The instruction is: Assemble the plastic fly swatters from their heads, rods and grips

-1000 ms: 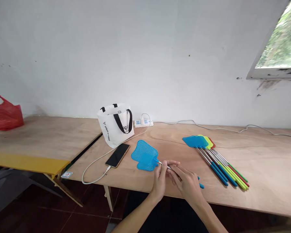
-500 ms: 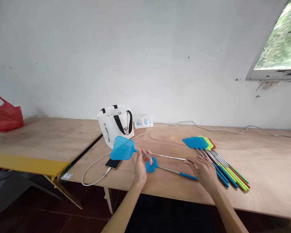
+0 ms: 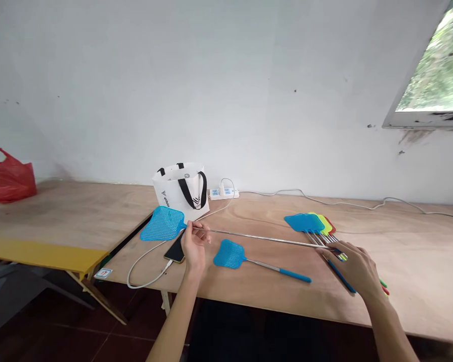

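A blue fly swatter (image 3: 256,238) with a long, drawn-out metal rod stretches between my two hands above the table. My left hand (image 3: 195,246) pinches the rod just beside the blue mesh head, which points left. At the other end, my right hand (image 3: 351,266) is closed around the handle and covers most of it. Below the rod, a second blue fly swatter (image 3: 230,254) with a shorter rod lies flat on the table. Under and behind my right hand lies a fanned row of several fly swatters (image 3: 305,222) with blue, yellow-green and red heads.
A white tote bag (image 3: 189,188) with black straps stands at the back, beside a power strip (image 3: 224,193). A phone (image 3: 174,251) on a white cable lies near my left hand. At far left, a red plastic bag (image 3: 9,176) sits on another table (image 3: 79,206).
My hands have moved apart, left hand leftward and right hand rightward, and the held swatter's rod is longer. The swatter lying on the table is now fully uncovered.
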A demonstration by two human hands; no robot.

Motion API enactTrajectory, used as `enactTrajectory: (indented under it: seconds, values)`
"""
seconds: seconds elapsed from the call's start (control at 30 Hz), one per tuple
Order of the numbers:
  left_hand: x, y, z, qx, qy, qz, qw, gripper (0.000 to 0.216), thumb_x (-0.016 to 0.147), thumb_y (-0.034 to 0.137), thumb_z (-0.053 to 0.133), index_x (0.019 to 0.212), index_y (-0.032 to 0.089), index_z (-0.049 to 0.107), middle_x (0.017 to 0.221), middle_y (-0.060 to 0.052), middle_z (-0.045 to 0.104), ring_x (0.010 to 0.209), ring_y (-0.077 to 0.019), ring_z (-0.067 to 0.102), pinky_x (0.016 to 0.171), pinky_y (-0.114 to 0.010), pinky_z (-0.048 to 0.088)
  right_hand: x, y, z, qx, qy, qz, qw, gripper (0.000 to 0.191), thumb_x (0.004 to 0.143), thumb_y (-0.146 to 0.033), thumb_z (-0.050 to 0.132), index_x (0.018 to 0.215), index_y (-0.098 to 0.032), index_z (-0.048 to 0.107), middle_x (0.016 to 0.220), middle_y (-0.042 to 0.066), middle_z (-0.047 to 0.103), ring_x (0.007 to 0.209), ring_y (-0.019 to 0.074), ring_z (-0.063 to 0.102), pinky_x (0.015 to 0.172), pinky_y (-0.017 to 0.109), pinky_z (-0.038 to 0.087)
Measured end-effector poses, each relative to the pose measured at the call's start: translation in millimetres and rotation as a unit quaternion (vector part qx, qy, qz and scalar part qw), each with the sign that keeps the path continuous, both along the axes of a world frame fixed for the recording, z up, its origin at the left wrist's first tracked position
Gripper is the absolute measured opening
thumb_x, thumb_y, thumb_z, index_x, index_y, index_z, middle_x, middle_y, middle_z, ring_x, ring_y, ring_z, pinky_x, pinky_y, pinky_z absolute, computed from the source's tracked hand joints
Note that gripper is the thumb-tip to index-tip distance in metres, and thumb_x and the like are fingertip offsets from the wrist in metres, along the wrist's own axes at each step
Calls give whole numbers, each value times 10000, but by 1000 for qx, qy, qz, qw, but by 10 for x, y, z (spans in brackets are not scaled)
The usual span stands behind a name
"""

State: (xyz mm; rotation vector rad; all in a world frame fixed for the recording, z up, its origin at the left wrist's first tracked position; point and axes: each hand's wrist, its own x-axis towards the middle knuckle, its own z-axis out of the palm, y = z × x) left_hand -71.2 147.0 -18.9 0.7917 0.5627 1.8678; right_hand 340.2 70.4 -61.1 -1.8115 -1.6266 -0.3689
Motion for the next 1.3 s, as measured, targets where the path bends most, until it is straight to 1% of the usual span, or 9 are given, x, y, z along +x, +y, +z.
enactTrajectory:
  seconds: [0.13,0.3,0.57,0.7,0.83,1.0,1.1,1.2,1.3]
  values:
    - [-42,16,5,9,-19,-4,1000,446,849,614,709,838,177,623,646,-13,661,466,-117,535,447,-231,437,75,-6,13,-39,31,42,998,525,877,-772,499,860,-306,740,919,26,753,819,253,681,700,362,511]
    - [-76,20,17,16,-20,0,1000,467,859,647,687,836,187,606,607,-9,653,461,-118,525,449,-226,436,128,-32,66,-69,75,126,987,488,913,-709,509,899,-289,757,947,42,746,890,244,700,732,332,555]
    - [26,-1,-5,16,-2,-6,1000,465,867,624,697,825,168,619,624,-19,672,455,-101,520,450,-215,431,165,-63,67,-78,108,136,982,493,872,-727,568,868,-282,781,965,52,785,870,273,735,725,337,584]
    - [54,0,-37,5,10,26,1000,495,868,645,675,875,151,644,645,-56,720,421,-101,523,440,-220,421,111,-73,63,-67,94,139,984,472,895,-706,550,917,-296,784,990,39,794,905,275,746,726,323,588]
    - [255,-77,-68,-30,61,-5,998,563,862,661,661,1022,121,677,809,-133,784,449,-119,579,444,-235,440,-204,-64,142,-38,54,171,983,424,948,-653,519,928,-307,764,982,20,788,858,234,741,695,290,561]
    - [674,-265,-203,-44,100,-61,992,558,887,669,616,984,124,689,978,-186,791,443,-121,583,429,-249,456,-801,-80,239,-6,10,210,978,445,1031,-553,428,869,-270,730,796,23,727,659,163,676,593,253,466]
    - [923,-441,-336,-53,122,-109,985,585,891,699,585,976,132,704,1067,-200,776,453,-134,609,414,-258,467,-1115,-120,217,-2,5,226,974,470,1057,-502,391,802,-251,695,720,26,682,651,159,663,598,241,439]
    - [1112,-617,-449,-62,151,-179,970,633,899,724,546,1071,143,726,1139,-200,757,470,-155,638,390,-267,465,-1347,-152,156,-5,31,264,964,451,1078,-430,350,873,-252,710,788,40,713,715,166,690,641,231,462]
    - [1168,-688,-476,-63,168,-224,958,627,923,701,529,1151,152,730,1154,-179,753,518,-174,674,395,-266,473,-1468,-158,111,-9,67,292,954,384,1076,-395,378,971,-256,719,866,38,743,746,161,706,641,225,474]
